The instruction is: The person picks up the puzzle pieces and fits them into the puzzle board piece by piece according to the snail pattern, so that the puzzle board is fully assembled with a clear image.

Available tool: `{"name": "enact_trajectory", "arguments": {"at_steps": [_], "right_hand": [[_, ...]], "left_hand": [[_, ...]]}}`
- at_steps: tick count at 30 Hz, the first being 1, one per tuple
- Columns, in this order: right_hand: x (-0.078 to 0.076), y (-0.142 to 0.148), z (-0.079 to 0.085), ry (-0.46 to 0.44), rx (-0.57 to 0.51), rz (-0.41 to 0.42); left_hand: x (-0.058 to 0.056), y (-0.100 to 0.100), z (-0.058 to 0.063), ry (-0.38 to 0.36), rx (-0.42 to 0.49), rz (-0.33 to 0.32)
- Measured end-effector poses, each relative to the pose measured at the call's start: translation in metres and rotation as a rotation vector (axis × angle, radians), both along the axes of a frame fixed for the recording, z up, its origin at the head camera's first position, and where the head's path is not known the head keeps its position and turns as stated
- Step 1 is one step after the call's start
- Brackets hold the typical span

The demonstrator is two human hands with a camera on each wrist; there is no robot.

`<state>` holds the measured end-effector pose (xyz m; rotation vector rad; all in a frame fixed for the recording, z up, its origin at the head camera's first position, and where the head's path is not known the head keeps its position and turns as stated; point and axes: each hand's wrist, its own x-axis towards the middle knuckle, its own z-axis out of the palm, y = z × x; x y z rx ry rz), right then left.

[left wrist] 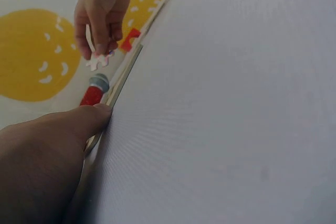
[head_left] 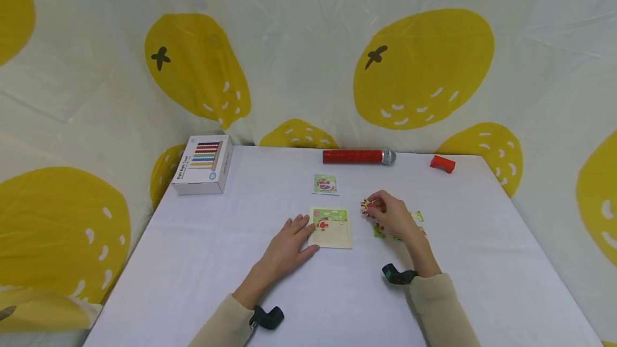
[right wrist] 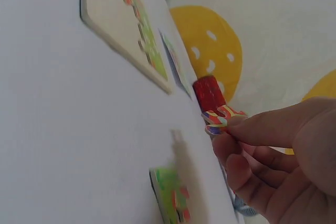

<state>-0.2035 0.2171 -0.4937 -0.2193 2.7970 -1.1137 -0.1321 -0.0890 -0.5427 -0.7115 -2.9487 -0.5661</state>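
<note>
The right hand's fingers pinch a red, yellow and blue puzzle piece above the table. Just beyond the fingers lies a red cylinder. Below and left of them rests a green-and-red piece; farther up-left, a pale puzzle board, then a card. Behind the fingers hangs yellow-patterned white cloth.

Puzzle tray L of pcs (mic behind).

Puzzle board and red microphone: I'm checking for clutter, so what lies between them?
A small square picture card lies between the puzzle board and the red microphone, apart from both; the head view shows this.
</note>
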Motion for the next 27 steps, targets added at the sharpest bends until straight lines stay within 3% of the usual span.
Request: {"name": "enact_trajectory", "arguments": {"at_steps": [12, 27], "right_hand": [[0.003, -0.046, 0.0, -0.042, -0.099, 0.081], [0.015, -0.079, -0.011, -0.04, -0.069, 0.139]], "left_hand": [[0.0, 0.0, 0.002, -0.009, -0.001, -0.004], [-0.002, -0.001, 0.001, 0.013, 0.002, -0.011]]}}
